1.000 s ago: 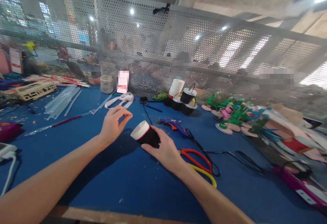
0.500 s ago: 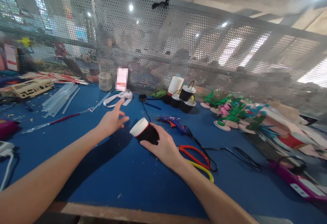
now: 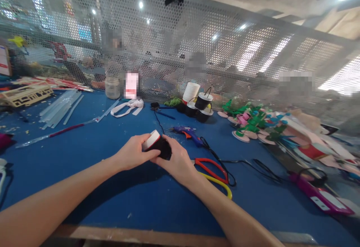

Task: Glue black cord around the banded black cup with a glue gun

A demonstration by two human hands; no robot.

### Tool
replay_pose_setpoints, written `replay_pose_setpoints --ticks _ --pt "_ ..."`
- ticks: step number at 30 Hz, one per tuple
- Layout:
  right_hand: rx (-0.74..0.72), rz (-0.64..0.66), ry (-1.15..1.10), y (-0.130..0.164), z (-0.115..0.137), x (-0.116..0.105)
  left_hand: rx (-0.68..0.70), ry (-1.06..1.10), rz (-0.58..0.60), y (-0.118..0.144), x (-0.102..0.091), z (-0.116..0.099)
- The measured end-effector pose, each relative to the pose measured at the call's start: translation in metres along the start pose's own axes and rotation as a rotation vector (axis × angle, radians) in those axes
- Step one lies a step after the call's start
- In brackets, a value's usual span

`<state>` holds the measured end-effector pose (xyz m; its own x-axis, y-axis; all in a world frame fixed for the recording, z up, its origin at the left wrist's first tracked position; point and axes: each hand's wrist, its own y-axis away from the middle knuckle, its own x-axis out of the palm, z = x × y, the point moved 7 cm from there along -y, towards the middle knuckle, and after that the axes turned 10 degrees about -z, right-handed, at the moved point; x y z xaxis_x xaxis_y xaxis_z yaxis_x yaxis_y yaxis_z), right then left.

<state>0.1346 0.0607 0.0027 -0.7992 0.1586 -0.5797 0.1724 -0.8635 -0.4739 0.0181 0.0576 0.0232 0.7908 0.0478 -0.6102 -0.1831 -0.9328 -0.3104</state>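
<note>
**A:** Where is the cup now?

**B:** Your right hand (image 3: 176,160) wraps the black fuzzy-covered paper cup with the white rim (image 3: 156,146), just above the blue table (image 3: 118,194). Your left hand (image 3: 133,153) pinches its rim end.

**A:** How far along?

**B:** The black covering looks on; finished cups with handles (image 3: 203,102) stand by the mesh screen. Yours shows no handle.

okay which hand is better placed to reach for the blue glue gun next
Probably the right hand: the blue glue gun lies just beyond it on its side. The left hand is farther, and both grip the black-wrapped cup.
</note>
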Motion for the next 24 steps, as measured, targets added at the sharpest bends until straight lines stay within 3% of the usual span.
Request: replay_pose_setpoints --ticks 4,10,15,24 --pt "-0.034 0.043 -0.040 -0.003 0.001 -0.006 -0.071 0.102 0.105 -0.001 0.007 0.008" --pt "-0.066 -0.113 -0.023 -0.016 0.000 -0.032 -0.058 0.175 0.296 0.004 0.013 0.005" --pt "-0.100 -0.187 -0.069 -0.018 0.002 -0.036 -0.059 0.206 0.445 0.012 0.024 0.000" --pt "-0.048 -0.155 -0.321 -0.013 0.006 -0.025 0.024 0.176 0.490 0.019 0.027 -0.013"
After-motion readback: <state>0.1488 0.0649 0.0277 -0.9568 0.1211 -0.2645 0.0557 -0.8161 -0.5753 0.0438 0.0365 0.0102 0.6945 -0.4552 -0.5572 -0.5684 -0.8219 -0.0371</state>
